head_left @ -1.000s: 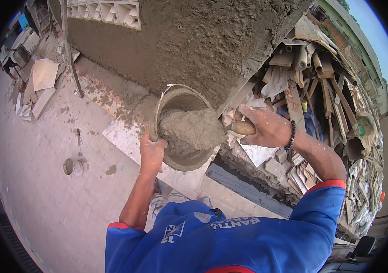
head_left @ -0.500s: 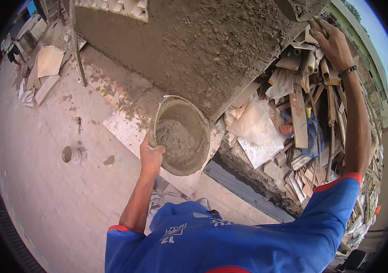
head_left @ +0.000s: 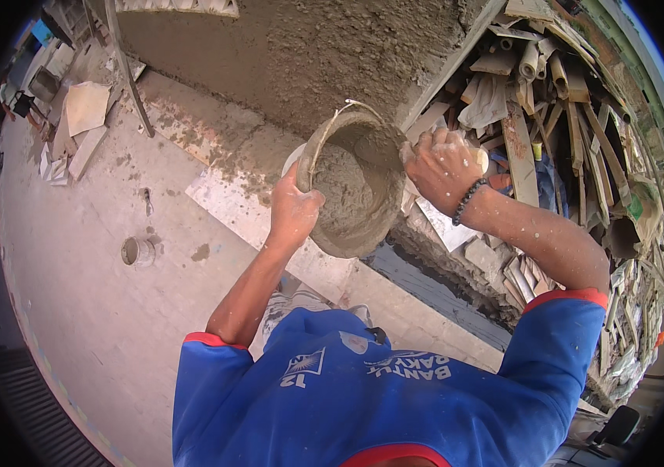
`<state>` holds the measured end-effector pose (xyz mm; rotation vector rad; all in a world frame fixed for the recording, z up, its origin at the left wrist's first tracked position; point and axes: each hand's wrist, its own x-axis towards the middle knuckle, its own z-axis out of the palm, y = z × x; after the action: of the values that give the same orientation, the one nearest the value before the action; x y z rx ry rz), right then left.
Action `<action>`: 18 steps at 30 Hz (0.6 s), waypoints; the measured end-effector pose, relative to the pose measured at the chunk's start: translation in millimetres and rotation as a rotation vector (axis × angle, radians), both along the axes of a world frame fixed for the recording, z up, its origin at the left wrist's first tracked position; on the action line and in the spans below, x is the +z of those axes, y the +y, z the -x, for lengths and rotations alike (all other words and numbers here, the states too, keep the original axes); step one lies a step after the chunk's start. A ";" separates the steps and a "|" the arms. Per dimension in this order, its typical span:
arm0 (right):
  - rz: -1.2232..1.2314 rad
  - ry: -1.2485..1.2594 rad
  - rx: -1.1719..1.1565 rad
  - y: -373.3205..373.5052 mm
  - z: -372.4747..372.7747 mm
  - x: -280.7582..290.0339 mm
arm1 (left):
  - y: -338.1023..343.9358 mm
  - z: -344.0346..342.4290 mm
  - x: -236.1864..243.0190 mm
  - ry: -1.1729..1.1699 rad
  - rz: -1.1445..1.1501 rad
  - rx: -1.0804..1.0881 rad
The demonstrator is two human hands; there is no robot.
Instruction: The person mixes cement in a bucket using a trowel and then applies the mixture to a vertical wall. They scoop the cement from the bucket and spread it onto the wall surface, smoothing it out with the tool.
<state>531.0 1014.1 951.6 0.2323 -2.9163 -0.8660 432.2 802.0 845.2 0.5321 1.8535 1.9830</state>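
A bucket (head_left: 386, 207) caked in grey mortar, with wet mortar (head_left: 341, 183) inside, is in the middle of the head view. My left hand (head_left: 293, 208) grips its left rim. My right hand (head_left: 442, 171) is closed round the pale handle (head_left: 480, 159) of a trowel at the bucket's right rim; the blade (head_left: 375, 148) appears to be inside the bucket, partly hidden. Above the bucket is a wall (head_left: 277, 58) coated in rough grey plaster.
A pile of wood scraps, pipes and rubble (head_left: 519, 132) fills the right. A small mortar-stained pail (head_left: 137, 251) stands on the pale floor. Broken boards (head_left: 84, 109) and a leaning pole (head_left: 128, 78) are at upper left, near another person (head_left: 21, 109).
My right hand rose with the trowel toward the upper right, then came back down to the bucket. The bucket and my left hand have shifted right and slightly up since the middle frame.
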 end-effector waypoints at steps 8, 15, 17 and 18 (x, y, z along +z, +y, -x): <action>0.620 -0.437 -0.282 29.1 -25.2 -55.8 | 21.5 -8.5 42.4 0.085 -0.004 -0.119; 0.919 -0.214 -0.208 32.0 -42.9 -90.6 | 17.8 1.5 49.1 -0.130 -0.073 -0.096; 0.896 -0.171 -0.219 31.2 -38.9 -59.9 | 8.5 4.3 57.4 -0.189 -0.096 -0.055; 0.857 -0.173 -0.224 33.6 -35.5 -43.8 | 7.9 7.2 61.8 -0.185 -0.109 -0.037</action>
<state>566.5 1047.7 907.8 -0.0960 -3.1844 0.4573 424.9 809.9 907.0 0.3950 1.6223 2.0426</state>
